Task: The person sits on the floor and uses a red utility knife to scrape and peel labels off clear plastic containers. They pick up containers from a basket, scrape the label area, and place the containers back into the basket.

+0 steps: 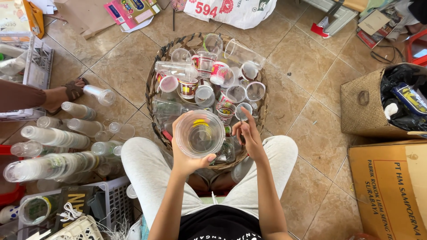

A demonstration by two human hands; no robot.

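My left hand [189, 158] grips a clear plastic cup [199, 133], held mouth-up toward the camera above my lap. My right hand [248, 135] reaches into the near edge of a round woven basket [153, 86], fingers bent over the cups there; whether it holds one I cannot tell. The basket is full of several clear plastic cups [209, 75], some with red and white labels. I sit on the tiled floor with grey trousers, the basket between my knees.
Nested stacks of clear cups [58, 138] lie on the floor at my left beside white plastic crates [111, 195]. Another person's sandalled foot [66, 93] is at far left. A woven box [362, 106] and a cardboard carton [391, 186] stand at right.
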